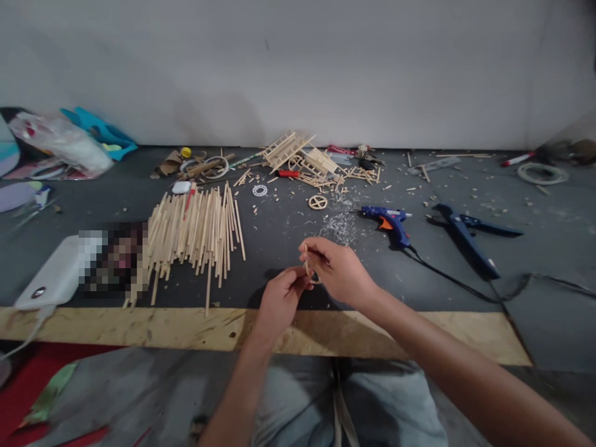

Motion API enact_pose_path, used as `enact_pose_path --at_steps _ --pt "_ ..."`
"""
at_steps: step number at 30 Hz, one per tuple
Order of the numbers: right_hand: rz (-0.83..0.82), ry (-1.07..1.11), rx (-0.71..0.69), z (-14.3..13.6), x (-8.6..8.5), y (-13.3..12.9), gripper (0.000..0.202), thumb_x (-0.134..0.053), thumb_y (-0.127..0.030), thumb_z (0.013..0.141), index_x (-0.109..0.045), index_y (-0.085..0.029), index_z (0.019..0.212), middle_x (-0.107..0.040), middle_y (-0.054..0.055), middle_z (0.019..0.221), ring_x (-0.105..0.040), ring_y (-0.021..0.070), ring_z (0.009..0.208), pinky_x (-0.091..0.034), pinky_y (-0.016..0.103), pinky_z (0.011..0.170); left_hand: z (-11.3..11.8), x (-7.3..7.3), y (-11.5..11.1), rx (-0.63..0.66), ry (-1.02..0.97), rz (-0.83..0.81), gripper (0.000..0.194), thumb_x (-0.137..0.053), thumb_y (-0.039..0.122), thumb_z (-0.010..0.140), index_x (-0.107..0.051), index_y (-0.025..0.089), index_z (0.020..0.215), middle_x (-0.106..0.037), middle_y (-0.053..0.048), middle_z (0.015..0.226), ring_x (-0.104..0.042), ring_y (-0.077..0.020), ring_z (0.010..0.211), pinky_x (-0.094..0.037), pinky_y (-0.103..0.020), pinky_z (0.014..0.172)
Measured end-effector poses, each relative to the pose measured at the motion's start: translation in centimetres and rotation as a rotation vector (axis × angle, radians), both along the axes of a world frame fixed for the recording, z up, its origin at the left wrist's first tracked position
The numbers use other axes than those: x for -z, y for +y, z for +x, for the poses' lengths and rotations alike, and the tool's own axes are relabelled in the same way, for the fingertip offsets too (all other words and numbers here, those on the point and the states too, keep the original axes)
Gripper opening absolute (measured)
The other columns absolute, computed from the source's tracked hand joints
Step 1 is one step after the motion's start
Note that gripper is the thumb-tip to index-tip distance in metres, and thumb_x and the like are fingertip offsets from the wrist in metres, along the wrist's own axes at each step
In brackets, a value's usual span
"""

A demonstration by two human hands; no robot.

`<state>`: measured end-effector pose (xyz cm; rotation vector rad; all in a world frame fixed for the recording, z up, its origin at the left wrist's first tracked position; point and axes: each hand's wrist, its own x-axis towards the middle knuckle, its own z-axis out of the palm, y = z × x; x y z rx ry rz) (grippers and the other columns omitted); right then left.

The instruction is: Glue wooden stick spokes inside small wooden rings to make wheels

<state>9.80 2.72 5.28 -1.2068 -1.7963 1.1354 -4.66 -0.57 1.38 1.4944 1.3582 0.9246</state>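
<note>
Near the table's front edge, my left hand [282, 295] and my right hand [342, 270] meet around a small curved wooden piece [306, 264]. The fingers of both hands are closed on it, and they hide much of its shape. Beyond them lies a round wooden wheel with crossed spokes [318, 202]. A blue glue gun [388, 223] with an orange trigger rests to the right of my hands. A large pile of thin wooden sticks [195, 230] is spread out to the left.
Wooden stick structures [298, 155] stand at the back among scraps. A blue cutter tool [468, 239] lies right, beside the glue gun's black cable [451, 284]. A white power bank [51, 273] sits at the left, and a white ring [259, 190] lies beyond the sticks.
</note>
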Motion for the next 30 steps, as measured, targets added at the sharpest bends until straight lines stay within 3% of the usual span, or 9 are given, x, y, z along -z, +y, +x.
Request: enact_pose_path --at_steps 16,25,30 --pt "-0.113 0.128 0.136 2.2 0.1 -0.8 0.02 -0.056 -0.035 0.081 -0.061 -0.019 0.091 -0.065 0.002 0.08 -0.059 0.0124 0.068 -0.046 0.024 0.064 -0.2 0.4 -0.2 -0.119 -0.222 -0.116 0.024 -0.056 0.035 0.082 -0.066 0.015 0.092 -0.069 -0.005 0.079 -0.065 -0.0156 0.069 -0.05 -0.029 0.071" --pt "-0.244 0.273 0.128 2.8 1.4 -1.6 0.022 -0.057 -0.037 0.08 -0.056 -0.019 0.092 -0.062 0.0 0.076 -0.056 0.011 0.063 -0.045 0.022 0.053 -0.4 0.8 -0.2 -0.046 -0.309 -0.119 0.016 -0.066 0.03 0.075 -0.068 0.017 0.083 -0.067 -0.003 0.084 -0.063 -0.0136 0.071 -0.051 -0.026 0.07" --pt "-0.301 0.422 0.084 2.2 1.5 -1.6 0.017 -0.056 -0.031 0.081 -0.05 -0.021 0.093 -0.061 -0.001 0.073 -0.06 0.0113 0.064 -0.051 0.026 0.063 -0.7 1.0 -0.2 0.001 -0.242 -0.076 0.013 -0.063 0.029 0.077 -0.069 0.018 0.083 -0.066 -0.003 0.085 -0.063 -0.0132 0.072 -0.05 -0.025 0.071"
